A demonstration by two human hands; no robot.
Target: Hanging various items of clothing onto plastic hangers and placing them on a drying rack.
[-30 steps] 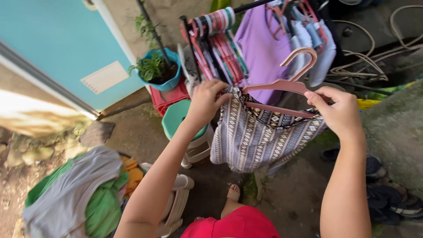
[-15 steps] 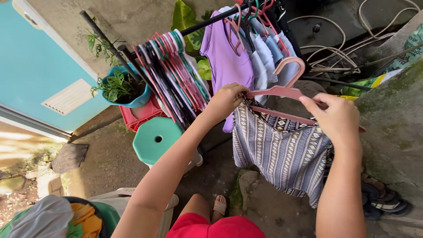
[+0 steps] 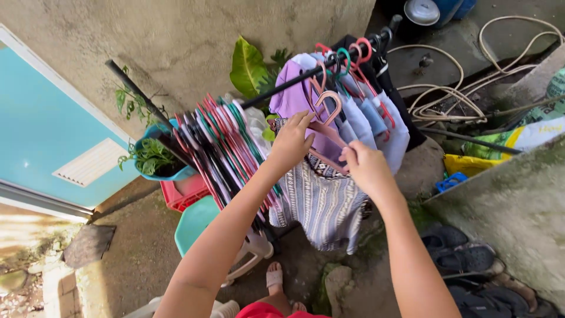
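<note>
Pink plastic hanger [image 3: 327, 121] raised close to black rail [image 3: 306, 75], hook uppermost, just below the row of hooks already on the rail; whether hook touches rail cannot be told. Striped patterned garment [image 3: 322, 206] draped from hanger, hanging down between both forearms, lower hem above concrete floor [image 3: 135, 259].

Left hand [image 3: 291, 141] on hanger's left shoulder and garment's upper edge, fingers [image 3: 305, 121] closed in a pinch on hanger. Right hand [image 3: 365, 166] on hanger's right side, fingers curled round lower bar and cloth together.

Immediately behind: lilac top [image 3: 292, 97] and pale blue garments [image 3: 376, 121] hung on rail from pink, red and green hangers. To the left, dense bunch of empty hangers [image 3: 220, 147] in red, pink, green and black, stacked on the same rack.

Below the bunch: teal plastic stool [image 3: 194, 224], red crate [image 3: 188, 191], blue pot with green plant [image 3: 154, 159]. Large leaf [image 3: 247, 68] against grey wall behind rail. Turquoise panel with white vent [image 3: 53, 135] far left.

Right side: coiled pale hoses [image 3: 465, 88] on ground, yellow bag [image 3: 471, 162], concrete ledge [image 3: 512, 206], dark sandals [image 3: 465, 256] beside it. 1 sandalled foot [image 3: 273, 277] visible at bottom, red clothing [image 3: 268, 310] at frame edge.
</note>
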